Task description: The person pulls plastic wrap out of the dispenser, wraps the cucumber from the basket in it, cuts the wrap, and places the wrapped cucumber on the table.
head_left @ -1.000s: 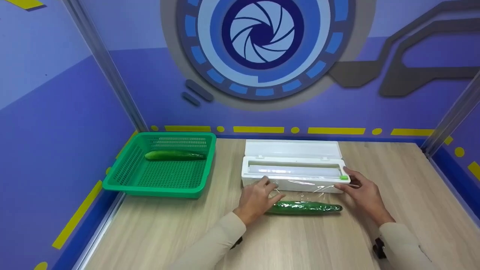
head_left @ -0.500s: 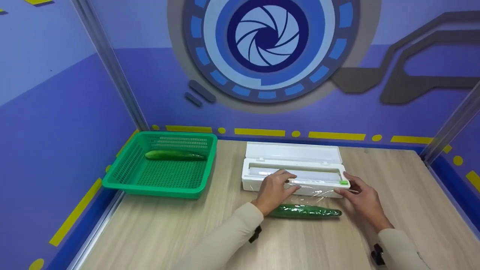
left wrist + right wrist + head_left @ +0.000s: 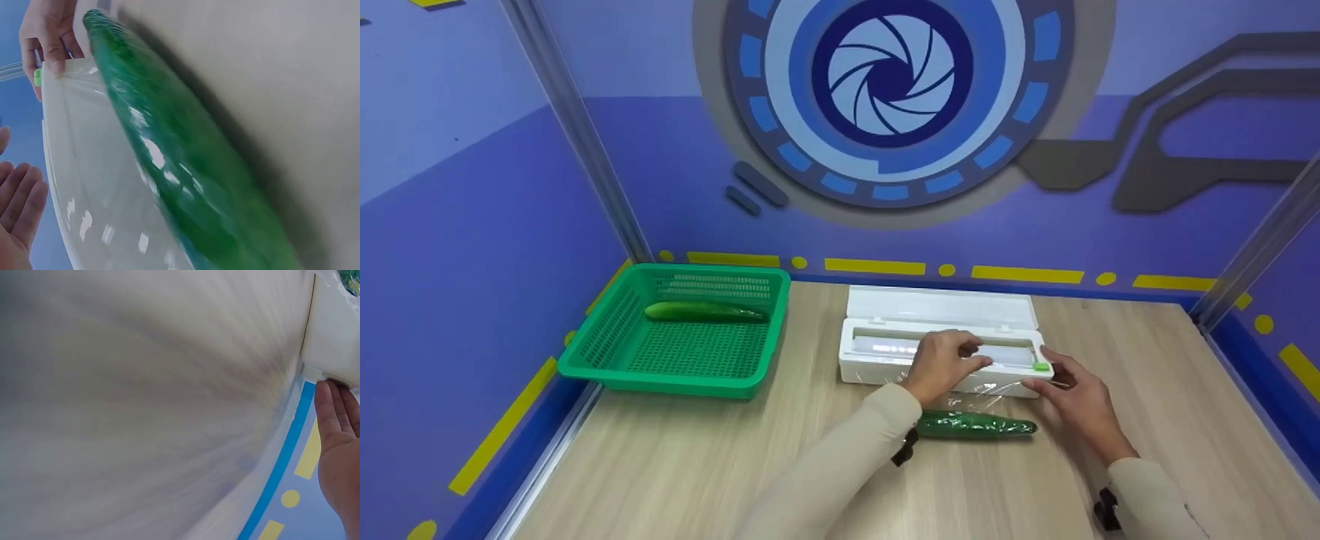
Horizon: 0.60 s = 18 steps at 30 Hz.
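Cucumber (image 3: pixel 975 425), wrapped in glossy cling film (image 3: pixel 982 390), lay on the wooden surface (image 3: pixel 697 465) just in front of the white film dispenser (image 3: pixel 945 352). It looked firm but slick under the wrap, best taken round its middle; the film itself was thin, limp and prone to cling. The left hand (image 3: pixel 945 362) rested on the dispenser's slot, fingers loosely bent, holding nothing as far as I could tell. The right hand (image 3: pixel 1072 401) pinched the dispenser's end by the green slider (image 3: pixel 1041 367). Only the left wrist view showed the film stretched from cucumber to box. Farther left, a green basket (image 3: pixel 585 352) held a second cucumber (image 3: pixel 705 311).
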Each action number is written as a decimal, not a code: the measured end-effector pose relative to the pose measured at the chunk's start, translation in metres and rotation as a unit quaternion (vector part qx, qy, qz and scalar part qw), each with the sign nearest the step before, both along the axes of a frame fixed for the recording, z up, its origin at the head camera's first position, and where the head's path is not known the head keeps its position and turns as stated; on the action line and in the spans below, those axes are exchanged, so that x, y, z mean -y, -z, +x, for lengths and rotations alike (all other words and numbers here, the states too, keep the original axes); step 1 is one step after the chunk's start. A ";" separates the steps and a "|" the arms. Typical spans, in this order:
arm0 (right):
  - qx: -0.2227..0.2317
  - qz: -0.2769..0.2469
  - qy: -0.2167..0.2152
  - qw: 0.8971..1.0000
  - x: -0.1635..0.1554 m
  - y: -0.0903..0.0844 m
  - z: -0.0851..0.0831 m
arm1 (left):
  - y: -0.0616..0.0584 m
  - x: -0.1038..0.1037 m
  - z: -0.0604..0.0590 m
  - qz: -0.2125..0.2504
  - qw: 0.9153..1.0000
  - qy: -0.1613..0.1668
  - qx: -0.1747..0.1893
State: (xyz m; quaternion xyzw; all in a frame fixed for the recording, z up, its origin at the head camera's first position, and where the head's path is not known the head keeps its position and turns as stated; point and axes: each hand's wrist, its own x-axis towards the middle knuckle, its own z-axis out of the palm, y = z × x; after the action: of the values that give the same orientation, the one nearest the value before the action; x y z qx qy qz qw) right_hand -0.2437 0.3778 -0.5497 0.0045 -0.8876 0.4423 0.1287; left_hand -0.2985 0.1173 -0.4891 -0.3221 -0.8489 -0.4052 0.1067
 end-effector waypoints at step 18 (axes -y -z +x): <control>0.017 -0.002 0.012 1.000 -0.001 -0.002 -0.001 | -0.005 -0.058 -0.002 0.017 0.996 0.016 0.081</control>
State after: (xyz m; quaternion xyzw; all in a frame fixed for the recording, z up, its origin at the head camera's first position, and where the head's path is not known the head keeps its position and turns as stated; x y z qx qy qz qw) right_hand -0.2443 0.3790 -0.5477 -0.0134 -0.8888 0.4424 0.1191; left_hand -0.3002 0.1756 -0.4840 -0.2998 -0.8424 -0.4461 0.0367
